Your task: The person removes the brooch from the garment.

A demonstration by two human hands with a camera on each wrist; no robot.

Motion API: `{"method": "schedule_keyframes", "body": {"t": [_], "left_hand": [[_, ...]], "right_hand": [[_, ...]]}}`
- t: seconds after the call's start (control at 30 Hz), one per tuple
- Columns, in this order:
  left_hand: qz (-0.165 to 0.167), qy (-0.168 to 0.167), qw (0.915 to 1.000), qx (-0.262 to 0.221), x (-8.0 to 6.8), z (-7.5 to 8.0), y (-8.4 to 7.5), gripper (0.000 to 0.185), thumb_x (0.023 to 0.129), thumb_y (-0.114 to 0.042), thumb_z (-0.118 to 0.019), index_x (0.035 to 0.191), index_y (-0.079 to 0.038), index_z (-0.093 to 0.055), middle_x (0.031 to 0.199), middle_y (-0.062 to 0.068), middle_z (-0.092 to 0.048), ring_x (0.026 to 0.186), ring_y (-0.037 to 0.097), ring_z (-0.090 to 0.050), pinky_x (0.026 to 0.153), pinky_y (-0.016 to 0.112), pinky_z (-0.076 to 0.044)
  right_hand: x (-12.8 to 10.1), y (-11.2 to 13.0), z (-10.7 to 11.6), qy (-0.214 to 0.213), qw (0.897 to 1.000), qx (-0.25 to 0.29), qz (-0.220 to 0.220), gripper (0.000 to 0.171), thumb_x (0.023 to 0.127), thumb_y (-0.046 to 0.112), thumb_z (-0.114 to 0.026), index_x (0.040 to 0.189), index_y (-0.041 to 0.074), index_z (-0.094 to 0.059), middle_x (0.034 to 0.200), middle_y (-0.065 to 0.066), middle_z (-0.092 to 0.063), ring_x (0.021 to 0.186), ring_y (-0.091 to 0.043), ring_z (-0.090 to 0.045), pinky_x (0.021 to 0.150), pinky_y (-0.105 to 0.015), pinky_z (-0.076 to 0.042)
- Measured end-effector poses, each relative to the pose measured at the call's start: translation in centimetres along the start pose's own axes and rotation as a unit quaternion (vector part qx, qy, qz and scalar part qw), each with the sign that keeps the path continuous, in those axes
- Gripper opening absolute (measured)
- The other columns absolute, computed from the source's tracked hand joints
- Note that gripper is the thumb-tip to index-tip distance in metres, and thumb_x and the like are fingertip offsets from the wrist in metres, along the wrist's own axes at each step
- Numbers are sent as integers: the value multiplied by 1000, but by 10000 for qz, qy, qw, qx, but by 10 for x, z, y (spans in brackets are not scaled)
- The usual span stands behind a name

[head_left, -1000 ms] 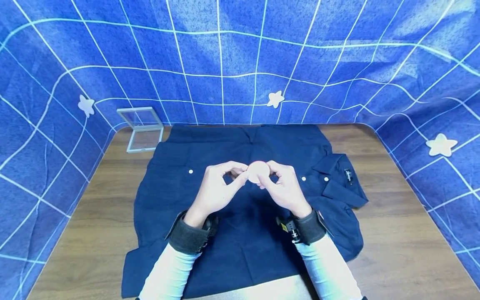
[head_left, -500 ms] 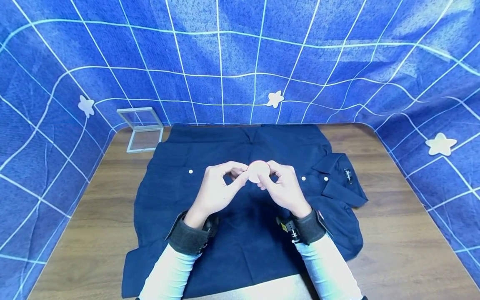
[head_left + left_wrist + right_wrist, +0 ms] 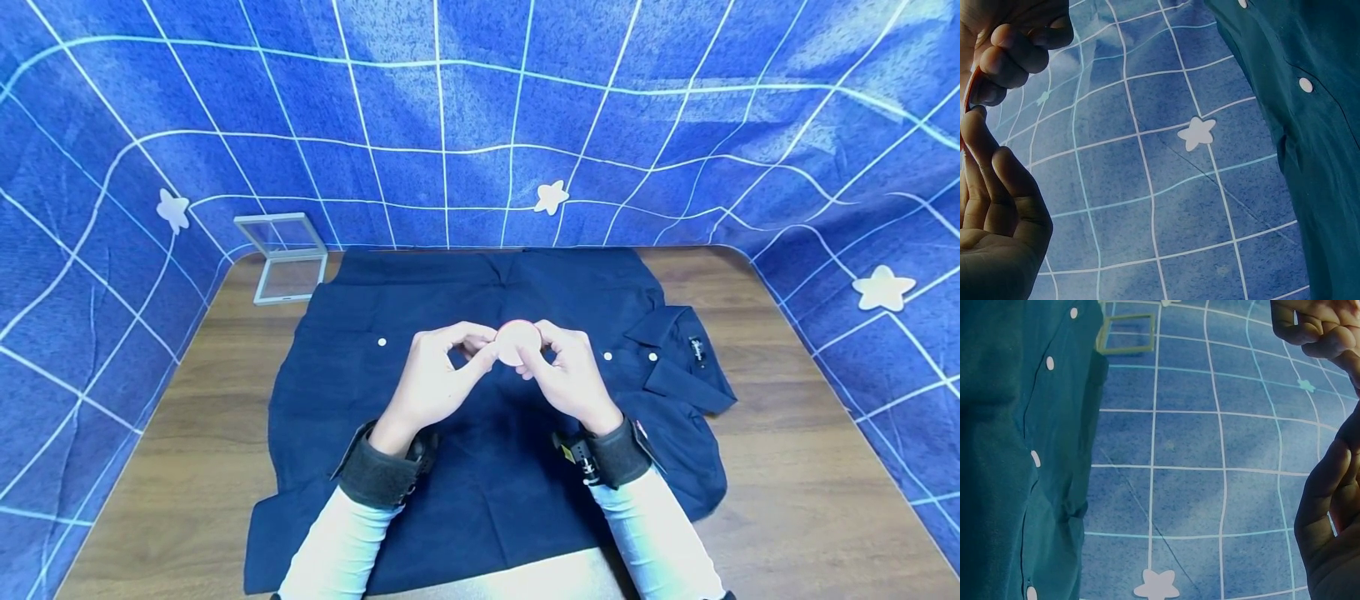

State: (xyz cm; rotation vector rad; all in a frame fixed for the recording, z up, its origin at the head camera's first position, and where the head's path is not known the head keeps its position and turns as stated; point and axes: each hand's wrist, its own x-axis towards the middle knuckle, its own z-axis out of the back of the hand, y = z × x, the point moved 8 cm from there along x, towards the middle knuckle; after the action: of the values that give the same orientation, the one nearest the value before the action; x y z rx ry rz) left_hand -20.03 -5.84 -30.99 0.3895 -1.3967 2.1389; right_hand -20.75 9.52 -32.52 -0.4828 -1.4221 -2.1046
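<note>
Pinching a small round disc (image 3: 517, 342), pale with a reddish rim, between thumb and fingertips of the left hand (image 3: 435, 379) and the right hand (image 3: 570, 375), both curled round its edges. Holding it above the middle of a dark navy shirt (image 3: 480, 483), lying spread flat on the wooden table (image 3: 810, 467), collar turned to the right. Standing at the table's far left corner, a clear square case (image 3: 283, 254), against the blue star-patterned cloth (image 3: 675, 125).

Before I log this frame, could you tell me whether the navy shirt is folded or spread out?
Spread out: the navy shirt lies flat across the table, its collar to the right.
</note>
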Motion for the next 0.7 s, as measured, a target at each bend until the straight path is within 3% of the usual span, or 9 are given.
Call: {"method": "schedule_keyframes", "body": {"t": [0.37,0.7], "left_hand": [[40,43,10000,-78,0,-1,1,16,90,-9,-69,104,-2,-72,82,8,-74,68,15,-66,66,32,-56],[242,70,9993,-277,1,2,4,16,91,-7,-68,105,-2,-72,85,10,-74,70,16,-65,67,27,-55]], "right_hand": [[0,0,1,34,10000,6,-4,30,99,23,-59,76,4,-61,67,-9,-66,59,-7,-63,56,-23,-54],[1,1,0,102,9999,107,-15,19,96,13,-61,79,4,-63,69,-8,-66,63,-5,-63,58,-24,-53]]}}
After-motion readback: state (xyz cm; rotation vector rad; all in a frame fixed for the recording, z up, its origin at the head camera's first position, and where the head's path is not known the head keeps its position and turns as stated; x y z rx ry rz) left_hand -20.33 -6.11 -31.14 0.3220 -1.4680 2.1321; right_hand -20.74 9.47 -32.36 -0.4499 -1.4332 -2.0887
